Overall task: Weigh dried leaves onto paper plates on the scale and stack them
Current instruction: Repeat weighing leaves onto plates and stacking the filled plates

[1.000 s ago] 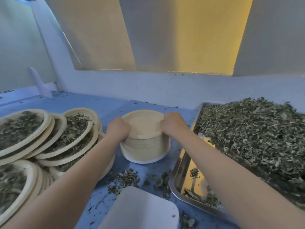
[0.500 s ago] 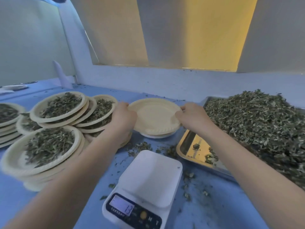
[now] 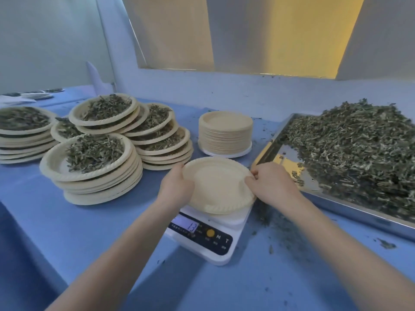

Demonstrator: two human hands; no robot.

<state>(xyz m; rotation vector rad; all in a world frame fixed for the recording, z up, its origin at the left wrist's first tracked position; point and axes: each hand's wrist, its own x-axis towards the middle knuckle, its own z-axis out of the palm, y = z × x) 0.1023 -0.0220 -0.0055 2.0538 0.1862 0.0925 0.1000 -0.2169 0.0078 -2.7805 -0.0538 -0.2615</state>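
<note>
An empty cream paper plate (image 3: 219,185) rests on the white digital scale (image 3: 211,234), whose display shows 13. My left hand (image 3: 177,187) grips the plate's left rim and my right hand (image 3: 269,182) pinches its right rim. Behind the scale stands a stack of empty plates (image 3: 225,133). A big heap of dried leaves (image 3: 354,151) fills the steel tray (image 3: 350,207) on the right. Stacks of leaf-filled plates (image 3: 94,162) stand on the left.
Further filled plate stacks (image 3: 24,131) reach the left edge. Loose leaf crumbs (image 3: 280,230) lie on the blue table (image 3: 67,232) between scale and tray. A white wall (image 3: 224,88) runs along the back.
Both hands lifted one plate off the empty stack and brought it toward me, down onto the scale. The view has tilted down and pulled back.
</note>
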